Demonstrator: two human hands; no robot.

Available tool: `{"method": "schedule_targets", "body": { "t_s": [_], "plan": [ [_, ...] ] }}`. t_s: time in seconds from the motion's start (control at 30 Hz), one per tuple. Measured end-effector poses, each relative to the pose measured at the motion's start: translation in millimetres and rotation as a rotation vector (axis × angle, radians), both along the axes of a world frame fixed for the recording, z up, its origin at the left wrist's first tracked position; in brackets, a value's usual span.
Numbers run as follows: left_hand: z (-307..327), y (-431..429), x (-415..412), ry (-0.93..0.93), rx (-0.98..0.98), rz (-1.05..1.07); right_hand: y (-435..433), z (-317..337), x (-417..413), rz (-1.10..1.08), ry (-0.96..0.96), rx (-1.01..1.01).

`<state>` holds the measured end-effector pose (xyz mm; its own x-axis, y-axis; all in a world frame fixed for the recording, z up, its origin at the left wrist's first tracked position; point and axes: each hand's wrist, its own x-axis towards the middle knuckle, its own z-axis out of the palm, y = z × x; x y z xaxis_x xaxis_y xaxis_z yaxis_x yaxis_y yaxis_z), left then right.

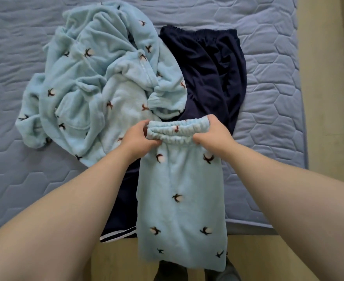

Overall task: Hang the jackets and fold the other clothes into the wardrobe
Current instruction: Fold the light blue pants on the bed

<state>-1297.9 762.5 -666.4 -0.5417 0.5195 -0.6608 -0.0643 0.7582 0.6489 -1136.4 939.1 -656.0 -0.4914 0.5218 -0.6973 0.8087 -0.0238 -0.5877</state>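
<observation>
My left grip (140, 136) and my right grip (211, 134) are each closed narrow on one end of the elastic waistband (175, 129) of the light blue fleece pyjama trousers (179, 189), fingers curled over the gathered edge and thumbs under it. I hold the waistband just below the middle of the frame. The legs hang doubled toward the lower edge, past the side of the bed (278, 78) and over the floor (114, 264).

The trousers are not folded yet, and the wardrobe is out of view.

The navy trousers (207, 67) lie spread flat directly behind my grips, running from the upper right down under my left forearm. If I lay the fleece pair straight down, it lands on them, and the two could get folded or lifted together.

The matching fleece top (98, 78) sits crumpled in the upper left. One cuff reaches near the waistband, so a careless sweep could snag it.

The hanging legs are the other worry. Their hems are low near the floor and may drag, and thick fleece slides on itself, so the layers could slip out of line as I bring them onto the mattress and leave a crooked fold.
</observation>
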Motion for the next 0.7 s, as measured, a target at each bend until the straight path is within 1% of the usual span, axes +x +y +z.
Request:
{"method": "schedule_targets", "body": {
  "t_s": [0.07,0.1,0.17,0.2,0.27,0.37,0.47,0.6,0.63,0.7],
  "plan": [
    [-8.2,5.5,-7.0,0.057,-0.032,-0.079,4.2,-10.9,-7.0,0.056,-0.047,0.045],
    [-11.4,8.9,-11.3,0.069,-0.064,-0.115,7.2,-16.3,-9.7,0.097,-0.101,0.079],
    [-15.7,14.5,-18.3,-0.013,-0.104,-0.12,13.3,-23.8,-14.6,0.186,-0.206,0.101],
    [-17.3,17.3,-20.4,-0.068,-0.108,-0.112,16.7,-25.6,-16.9,0.196,-0.215,0.057],
    [-17.5,21.5,-23.8,-0.101,-0.114,-0.109,22.6,-26.0,-19.5,0.193,-0.184,-0.032],
    [-10.7,24.4,-29.3,-0.107,-0.141,-0.131,31.1,-18.8,-20.9,0.285,-0.186,-0.009],
    [5.6,29.0,-33.7,-0.106,-0.18,-0.247,37.1,-2.2,-28.2,0.486,-0.235,0.055],
    [36.3,42.0,-35.4,-0.046,-0.237,-0.452,36.6,29.7,-46.8,0.925,-0.416,0.122],
    [42.1,45.2,-34.8,-0.047,-0.237,-0.478,33.7,34.6,-49.5,0.983,-0.429,0.139],
    [51.8,50.8,-31.3,-0.079,-0.207,-0.513,26.1,40.6,-51.0,1.025,-0.394,0.155]
  ]
}}
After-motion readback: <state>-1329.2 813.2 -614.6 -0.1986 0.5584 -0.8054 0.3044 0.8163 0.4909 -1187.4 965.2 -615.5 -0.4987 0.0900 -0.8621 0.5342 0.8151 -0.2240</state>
